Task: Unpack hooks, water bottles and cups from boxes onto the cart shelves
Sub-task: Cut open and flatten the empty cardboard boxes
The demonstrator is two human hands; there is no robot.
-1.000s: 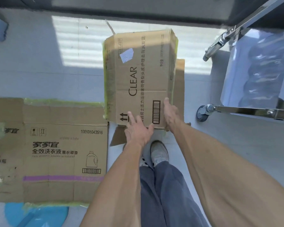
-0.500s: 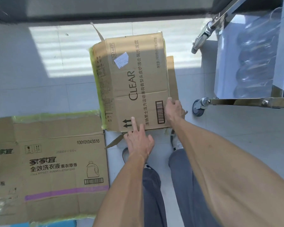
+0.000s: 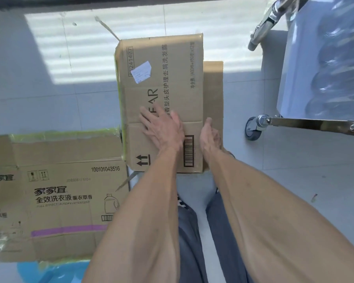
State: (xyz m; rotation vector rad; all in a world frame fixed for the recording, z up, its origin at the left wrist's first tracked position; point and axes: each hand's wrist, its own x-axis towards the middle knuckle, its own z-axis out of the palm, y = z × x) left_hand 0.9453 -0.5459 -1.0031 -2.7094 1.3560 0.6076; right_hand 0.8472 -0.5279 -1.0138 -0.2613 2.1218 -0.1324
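Closest in, both arms reach down over the legs to the shampoo box (image 3: 164,78) on the floor. The left hand (image 3: 164,127) lies flat on its top panel, fingers straight and spread. The right hand (image 3: 209,135) is at the right edge beside the open flap (image 3: 213,94), fingers loosely curled; can't tell if it actually grips anything. I'd pin the box down with the left and peel that flap back with the right, slowly, so nothing spills. The detergent box (image 3: 55,190) sits to the left, the cart (image 3: 311,122) further right with wrapped water bottles (image 3: 335,74) already on it.
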